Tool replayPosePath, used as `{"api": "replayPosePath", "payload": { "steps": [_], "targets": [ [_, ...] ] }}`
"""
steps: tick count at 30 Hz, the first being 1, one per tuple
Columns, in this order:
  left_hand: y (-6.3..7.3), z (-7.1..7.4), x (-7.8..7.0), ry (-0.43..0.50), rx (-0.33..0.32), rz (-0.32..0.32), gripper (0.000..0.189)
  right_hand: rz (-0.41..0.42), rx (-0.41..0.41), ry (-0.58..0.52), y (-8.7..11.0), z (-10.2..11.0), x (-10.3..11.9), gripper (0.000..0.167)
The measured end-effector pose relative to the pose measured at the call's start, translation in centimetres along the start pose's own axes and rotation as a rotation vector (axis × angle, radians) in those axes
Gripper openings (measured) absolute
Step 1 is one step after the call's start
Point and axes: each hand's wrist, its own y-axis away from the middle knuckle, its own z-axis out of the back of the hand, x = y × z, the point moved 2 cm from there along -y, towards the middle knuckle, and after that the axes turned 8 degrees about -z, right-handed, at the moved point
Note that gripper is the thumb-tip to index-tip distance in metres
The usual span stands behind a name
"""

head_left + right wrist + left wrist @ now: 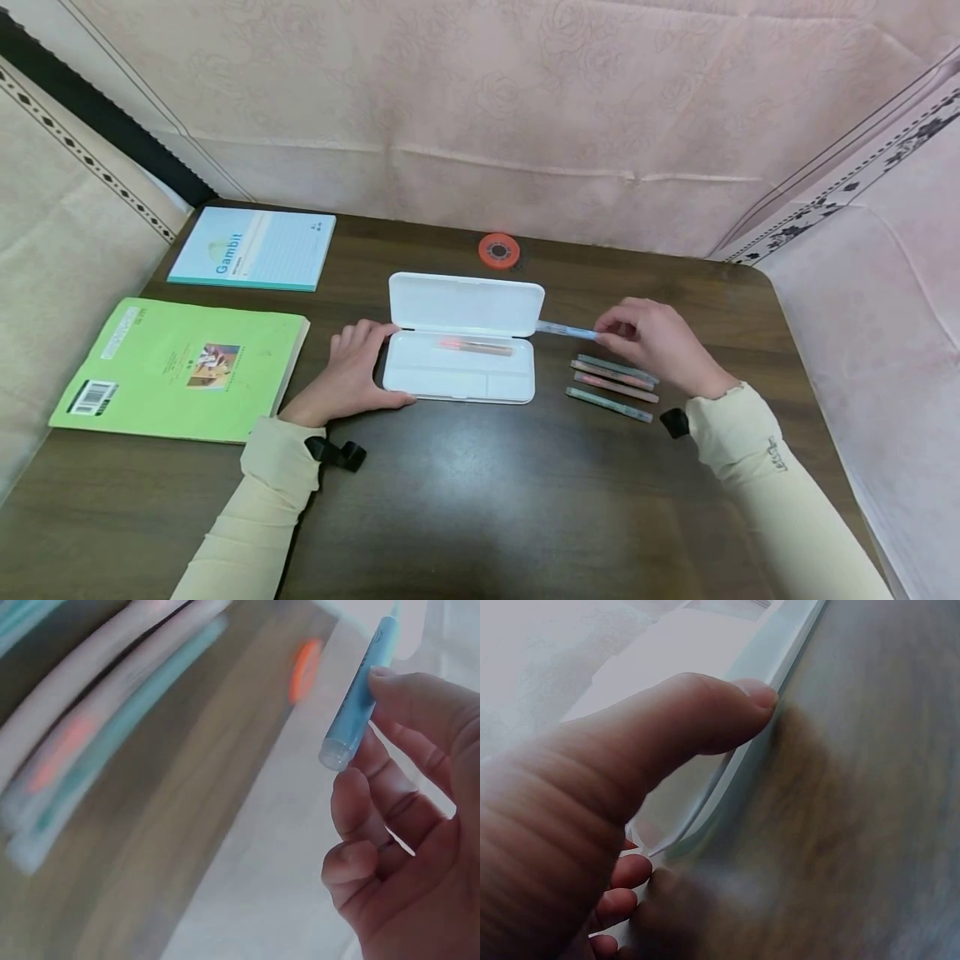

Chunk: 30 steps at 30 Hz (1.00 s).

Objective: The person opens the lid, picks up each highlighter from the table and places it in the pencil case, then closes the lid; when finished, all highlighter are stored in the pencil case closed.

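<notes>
An open white pencil case lies on the table, its lid raised at the back. Inside it is a pen with a pink end. My left hand steadies the case at its left end, thumb along the front edge and fingers at the far left corner. My right hand pinches a light blue pen between thumb and fingers. That pen points left, its far end at the case's right side near the hinge. Below the right hand lie several pens with pink and teal colouring, side by side.
An orange-red round roll sits behind the case. At the left are a light blue Gambit notebook and a green book. Pale patterned cloth hangs behind the brown table and at both sides.
</notes>
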Motion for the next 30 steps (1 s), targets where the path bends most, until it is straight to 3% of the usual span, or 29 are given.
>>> {"api": "replayPosePath", "payload": {
  "steps": [5,12,21,30],
  "targets": [
    [0.1,0.0,0.0,0.000,0.004,0.006,0.099,0.046,0.037,0.008,-1.8,-1.1,3.3,0.005],
    [0.1,0.0,0.0,0.001,0.012,0.015,0.100,0.042,0.120,0.033,-3.9,-4.3,6.5,0.007],
    [-0.1,-0.1,-0.2,0.014,0.023,0.024,0.099,0.007,0.204,0.031,-5.1,-8.5,7.7,0.009],
    [0.0,0.0,0.0,0.009,0.022,0.026,0.100,-0.058,0.192,0.083,-5.2,-9.8,8.5,0.008]
  ]
}}
